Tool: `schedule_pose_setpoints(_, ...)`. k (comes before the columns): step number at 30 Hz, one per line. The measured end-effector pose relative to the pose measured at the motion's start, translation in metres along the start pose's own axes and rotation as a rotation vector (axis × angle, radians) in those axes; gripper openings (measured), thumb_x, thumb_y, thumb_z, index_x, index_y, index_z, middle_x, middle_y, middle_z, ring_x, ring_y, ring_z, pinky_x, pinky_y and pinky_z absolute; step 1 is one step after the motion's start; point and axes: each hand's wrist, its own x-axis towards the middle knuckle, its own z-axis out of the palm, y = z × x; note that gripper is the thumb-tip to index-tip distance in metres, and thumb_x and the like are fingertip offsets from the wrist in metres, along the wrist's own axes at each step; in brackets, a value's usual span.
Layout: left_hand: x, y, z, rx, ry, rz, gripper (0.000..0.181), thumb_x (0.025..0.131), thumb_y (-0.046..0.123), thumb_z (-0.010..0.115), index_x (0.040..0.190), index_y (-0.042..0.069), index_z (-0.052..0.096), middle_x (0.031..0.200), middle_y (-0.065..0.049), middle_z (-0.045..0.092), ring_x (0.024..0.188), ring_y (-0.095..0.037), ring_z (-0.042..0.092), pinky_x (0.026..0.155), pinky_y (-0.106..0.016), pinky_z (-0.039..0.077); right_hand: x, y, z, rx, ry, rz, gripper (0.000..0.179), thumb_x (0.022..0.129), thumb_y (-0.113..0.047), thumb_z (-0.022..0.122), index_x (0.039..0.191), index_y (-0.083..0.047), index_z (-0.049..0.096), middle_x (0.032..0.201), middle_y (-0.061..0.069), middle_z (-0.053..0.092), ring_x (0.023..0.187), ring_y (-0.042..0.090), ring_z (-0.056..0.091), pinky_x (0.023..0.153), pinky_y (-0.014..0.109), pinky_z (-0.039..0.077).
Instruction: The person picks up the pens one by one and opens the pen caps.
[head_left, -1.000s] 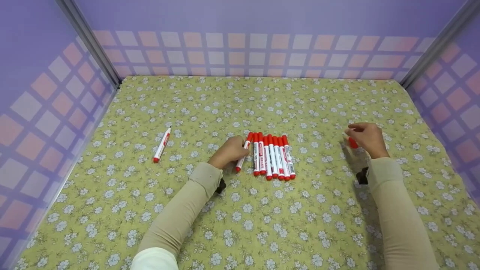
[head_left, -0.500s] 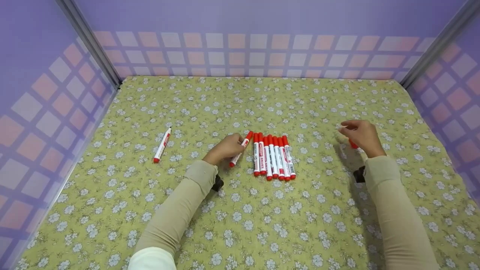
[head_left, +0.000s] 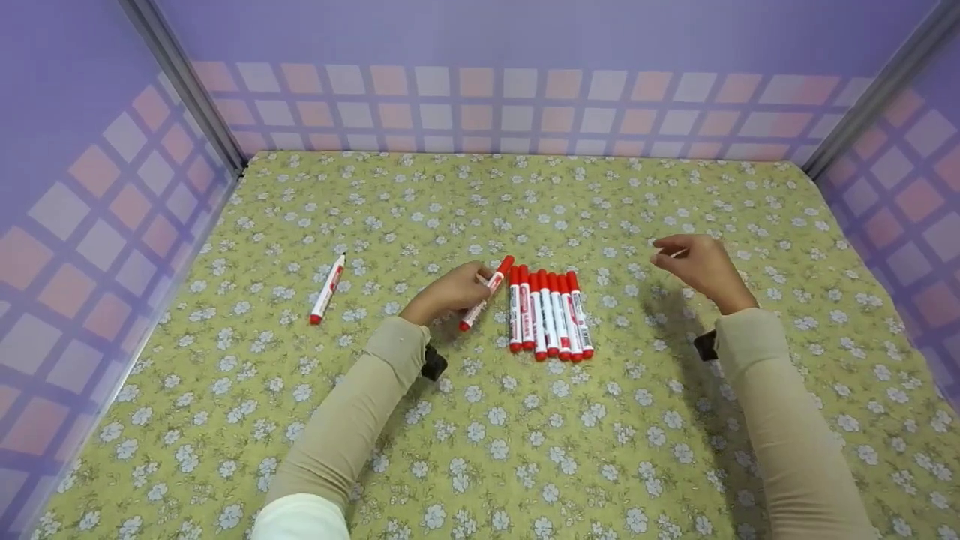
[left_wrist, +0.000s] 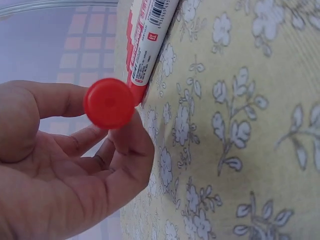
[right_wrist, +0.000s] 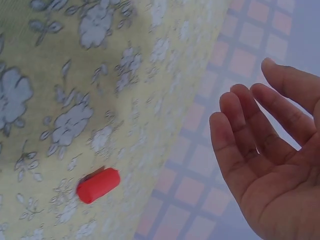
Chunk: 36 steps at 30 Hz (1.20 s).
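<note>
Left of the row, my left hand (head_left: 452, 288) pinches a red-capped marker (head_left: 504, 268) between thumb and fingers, slanted with its cap up and to the right. The left wrist view looks straight at this marker's round red end (left_wrist: 110, 104). Right beside it lies a row of several capped white-and-red markers (head_left: 551, 311), side by side with caps away from me. My right hand (head_left: 705, 268) hovers right of the row, fingers loosely bent and holding nothing. A loose red cap (right_wrist: 99, 185) lies on the cloth near it, hidden behind that hand in the head view.
An uncapped marker (head_left: 328, 291) lies alone on the left, black tip away from me. A yellow floral cloth (head_left: 480, 450) covers the table. Purple walls with a checked band (head_left: 517, 105) enclose the back and both sides.
My left hand has drawn its marker slightly away from the row, and the marker slants more. My right hand has shifted left and a little farther from me, now covering the loose cap.
</note>
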Motion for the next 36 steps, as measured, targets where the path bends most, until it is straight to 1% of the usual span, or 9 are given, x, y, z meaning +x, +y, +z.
schedule_pose_setpoints(2, 0.000, 0.000, -0.001, -0.018, -0.013, 0.010, 0.040, 0.097, 0.015, 0.044, 0.137, 0.009, 0.041, 0.076, -0.002, 0.046, 0.050, -0.011, 0.027, 0.055, -0.035, 0.031, 0.001, -0.005, 0.001, -0.001, -0.013, -0.004, 0.046, 0.096, -0.033, 0.058, 0.132, -0.004, 0.057, 0.125, 0.022, 0.059, 0.110, 0.035, 0.058, 0.088, 0.051, 0.048)
schedule_pose_setpoints(6, -0.003, 0.001, -0.002, -0.045, -0.045, 0.051, 0.041, 0.096, 0.014, 0.045, 0.136, 0.008, 0.041, 0.073, -0.001, 0.043, 0.051, -0.012, 0.026, 0.056, -0.036, 0.030, 0.002, -0.014, 0.004, -0.021, -0.024, -0.022, 0.043, 0.096, -0.030, 0.059, 0.132, -0.006, 0.058, 0.123, 0.021, 0.061, 0.108, 0.034, 0.060, 0.088, 0.051, 0.048)
schedule_pose_setpoints(12, -0.007, 0.003, -0.003, -0.063, -0.067, 0.115, 0.040, 0.095, 0.016, 0.047, 0.134, 0.007, 0.042, 0.089, -0.007, 0.050, 0.053, -0.012, 0.028, 0.059, -0.039, 0.030, 0.005, -0.027, 0.009, -0.034, -0.043, -0.099, 0.042, 0.096, -0.028, 0.060, 0.131, -0.006, 0.059, 0.122, 0.019, 0.063, 0.106, 0.034, 0.061, 0.088, 0.051, 0.049)
schedule_pose_setpoints(17, -0.009, 0.007, -0.002, -0.059, -0.066, 0.134, 0.041, 0.095, 0.015, 0.047, 0.136, 0.008, 0.042, 0.102, -0.014, 0.054, 0.052, -0.011, 0.029, 0.058, -0.039, 0.029, 0.005, -0.040, 0.012, -0.033, -0.063, -0.150, 0.041, 0.096, -0.028, 0.059, 0.132, -0.008, 0.059, 0.121, 0.017, 0.064, 0.107, 0.033, 0.061, 0.089, 0.050, 0.050)
schedule_pose_setpoints(20, -0.010, 0.010, -0.002, -0.054, -0.061, 0.147, 0.042, 0.096, 0.014, 0.047, 0.137, 0.008, 0.041, 0.106, -0.019, 0.055, 0.056, -0.011, 0.036, 0.056, -0.035, 0.032, 0.005, -0.046, 0.014, -0.023, -0.086, -0.184, 0.043, 0.096, -0.031, 0.059, 0.132, -0.008, 0.059, 0.123, 0.017, 0.063, 0.108, 0.032, 0.061, 0.093, 0.049, 0.049)
schedule_pose_setpoints(25, -0.013, 0.016, -0.001, -0.031, -0.055, 0.187, 0.040, 0.098, 0.014, 0.044, 0.137, 0.006, 0.042, 0.117, -0.028, 0.052, 0.070, -0.016, 0.047, 0.058, -0.030, 0.038, 0.003, -0.055, 0.017, 0.016, -0.115, -0.240, 0.044, 0.096, -0.030, 0.059, 0.133, -0.007, 0.057, 0.127, 0.018, 0.060, 0.112, 0.030, 0.059, 0.096, 0.047, 0.048)
schedule_pose_setpoints(31, -0.015, 0.021, 0.000, 0.003, -0.059, 0.205, 0.036, 0.100, 0.018, 0.043, 0.135, 0.010, 0.046, 0.115, -0.028, 0.053, 0.067, -0.017, 0.044, 0.058, -0.032, 0.037, 0.002, -0.066, 0.019, 0.045, -0.134, -0.293, 0.042, 0.096, -0.025, 0.060, 0.133, -0.005, 0.057, 0.129, 0.019, 0.059, 0.116, 0.032, 0.058, 0.098, 0.047, 0.047)
schedule_pose_setpoints(34, -0.017, 0.023, -0.001, 0.034, -0.065, 0.214, 0.035, 0.101, 0.021, 0.043, 0.134, 0.011, 0.047, 0.115, -0.027, 0.053, 0.067, -0.018, 0.042, 0.059, -0.036, 0.036, 0.001, -0.070, 0.020, 0.041, -0.142, -0.302, 0.041, 0.096, -0.026, 0.060, 0.133, -0.007, 0.058, 0.130, 0.018, 0.059, 0.117, 0.032, 0.058, 0.099, 0.048, 0.046)
schedule_pose_setpoints(36, -0.017, 0.023, -0.002, 0.052, -0.062, 0.225, 0.034, 0.101, 0.023, 0.043, 0.133, 0.010, 0.049, 0.115, -0.023, 0.054, 0.071, -0.023, 0.047, 0.062, -0.040, 0.040, 0.001, -0.073, 0.021, 0.043, -0.150, -0.305, 0.042, 0.096, -0.027, 0.060, 0.133, -0.008, 0.058, 0.131, 0.018, 0.058, 0.117, 0.033, 0.057, 0.099, 0.049, 0.046)
